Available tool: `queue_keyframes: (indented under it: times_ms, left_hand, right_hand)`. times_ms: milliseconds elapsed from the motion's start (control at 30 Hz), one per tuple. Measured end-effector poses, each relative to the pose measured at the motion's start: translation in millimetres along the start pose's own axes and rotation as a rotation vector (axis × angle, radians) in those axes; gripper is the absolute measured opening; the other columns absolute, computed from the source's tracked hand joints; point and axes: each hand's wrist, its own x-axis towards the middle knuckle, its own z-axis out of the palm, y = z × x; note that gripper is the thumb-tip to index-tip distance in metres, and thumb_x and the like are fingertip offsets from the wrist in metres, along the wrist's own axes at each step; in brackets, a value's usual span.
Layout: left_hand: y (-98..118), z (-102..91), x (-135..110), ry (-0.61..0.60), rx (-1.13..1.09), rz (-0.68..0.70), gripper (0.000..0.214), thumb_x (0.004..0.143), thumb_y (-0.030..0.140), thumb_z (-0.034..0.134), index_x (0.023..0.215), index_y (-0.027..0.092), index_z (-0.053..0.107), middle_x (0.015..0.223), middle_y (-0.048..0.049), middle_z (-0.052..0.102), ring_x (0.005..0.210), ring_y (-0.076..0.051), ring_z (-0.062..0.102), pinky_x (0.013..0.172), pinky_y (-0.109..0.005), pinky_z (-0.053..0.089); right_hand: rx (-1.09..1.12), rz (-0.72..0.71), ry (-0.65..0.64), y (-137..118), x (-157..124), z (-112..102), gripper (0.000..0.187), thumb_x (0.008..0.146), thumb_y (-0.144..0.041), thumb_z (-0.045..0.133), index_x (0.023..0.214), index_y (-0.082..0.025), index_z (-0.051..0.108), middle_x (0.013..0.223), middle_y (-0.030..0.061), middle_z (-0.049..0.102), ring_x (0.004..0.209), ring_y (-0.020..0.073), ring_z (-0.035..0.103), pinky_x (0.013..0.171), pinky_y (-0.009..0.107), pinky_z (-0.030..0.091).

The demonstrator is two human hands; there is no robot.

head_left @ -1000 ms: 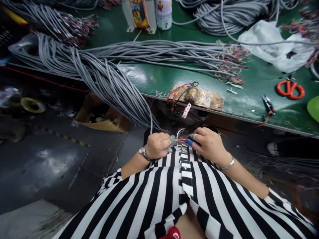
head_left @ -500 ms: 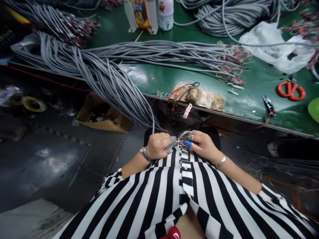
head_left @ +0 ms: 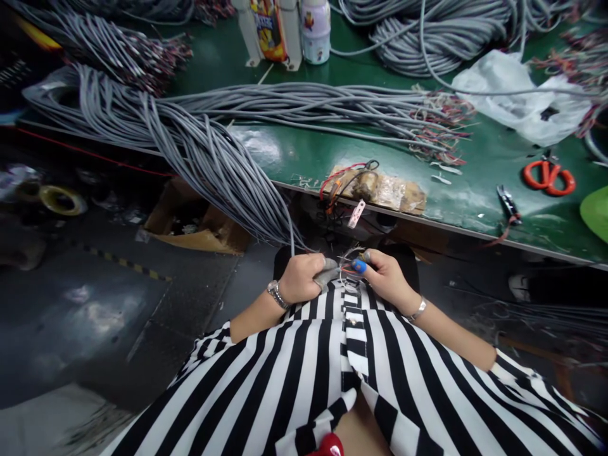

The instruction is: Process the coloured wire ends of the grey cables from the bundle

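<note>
My left hand (head_left: 304,277), with grey coverings on thumb and finger, is closed on a grey cable (head_left: 292,235) close to its stripped end. Thin red and white inner wires (head_left: 348,268) fan out from that end, between my two hands. My right hand (head_left: 387,278), with a blue covering on one fingertip, pinches the loose wires. The held cable runs up toward a thick bundle of grey cables (head_left: 228,171) that hangs over the table's front edge. Both hands are low, in front of the striped shirt.
On the green table (head_left: 294,152) lie orange-handled scissors (head_left: 549,177), small cutters (head_left: 509,204), a taped wooden block (head_left: 380,189) and a plastic bag (head_left: 522,95). A bottle (head_left: 316,31) and cable coils (head_left: 441,38) stand farther back. Below is a cardboard box (head_left: 194,221).
My right fingers have shifted slightly on the wires, which now spread differently between the hands. My left hand keeps its grip on the cable. The view has tilted a little.
</note>
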Motion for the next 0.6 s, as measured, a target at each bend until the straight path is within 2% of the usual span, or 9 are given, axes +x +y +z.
queue_keyframes:
  times_ms: [133, 233, 333, 433, 533, 600]
  left_hand:
    - [2, 1.2, 9, -0.216, -0.597, -0.528, 0.032, 0.085, 0.044, 0.064, 0.096, 0.014, 0.068, 0.085, -0.008, 0.072, 0.072, -0.015, 0.068, 0.057, -0.021, 0.051]
    - [1, 3.5, 18, -0.283, -0.888, -0.755, 0.04, 0.074, 0.045, 0.075, 0.096, 0.012, 0.068, 0.087, -0.0091, 0.072, 0.071, -0.015, 0.068, 0.051, -0.019, 0.048]
    - [0, 8.3, 25, -0.26, -0.979, -0.837, 0.042, 0.063, 0.043, 0.084, 0.085, 0.011, 0.068, 0.077, -0.0067, 0.069, 0.064, -0.013, 0.065, 0.051, -0.019, 0.05]
    - [0, 14.1, 29, -0.199, -1.006, -0.895, 0.043, 0.058, 0.042, 0.086, 0.08, 0.011, 0.066, 0.071, -0.0045, 0.067, 0.058, -0.011, 0.063, 0.049, -0.019, 0.049]
    - [3, 18.4, 30, -0.136, -0.997, -0.884, 0.039, 0.058, 0.038, 0.086, 0.077, 0.011, 0.065, 0.07, -0.0027, 0.066, 0.058, -0.011, 0.063, 0.048, -0.018, 0.049]
    - [7, 20.2, 29, -0.082, -0.971, -0.851, 0.036, 0.06, 0.036, 0.085, 0.076, 0.011, 0.063, 0.068, -0.0012, 0.065, 0.056, -0.01, 0.061, 0.047, -0.018, 0.048]
  right_hand:
    - [-0.069, -0.066, 0.02, 1, 1, -2, 0.028, 0.091, -0.035, 0.057, 0.068, -0.019, 0.059, 0.066, 0.0009, 0.055, 0.061, 0.0133, 0.051, 0.057, 0.026, 0.041]
    - [-0.098, -0.073, 0.006, 1, 1, -3, 0.026, 0.091, -0.034, 0.056, 0.069, -0.019, 0.06, 0.067, 0.0014, 0.055, 0.061, 0.0137, 0.051, 0.058, 0.027, 0.042]
    - [-0.105, -0.082, -0.001, 3, 1, -3, 0.026, 0.091, -0.034, 0.056, 0.07, -0.019, 0.06, 0.066, 0.0012, 0.055, 0.06, 0.0134, 0.051, 0.057, 0.026, 0.041]
    - [-0.119, -0.08, 0.002, 6, 0, -2, 0.028, 0.091, -0.034, 0.056, 0.068, -0.019, 0.058, 0.065, 0.0005, 0.053, 0.059, 0.0127, 0.049, 0.055, 0.025, 0.04]
    - [-0.125, -0.09, -0.004, 6, -1, -4, 0.028, 0.092, -0.035, 0.055, 0.069, -0.019, 0.058, 0.066, 0.0003, 0.052, 0.059, 0.0122, 0.049, 0.055, 0.025, 0.039]
    - [-0.131, -0.147, -0.033, 4, -2, -6, 0.029, 0.092, -0.035, 0.055, 0.069, -0.018, 0.058, 0.067, 0.0008, 0.052, 0.06, 0.0123, 0.049, 0.056, 0.025, 0.039]
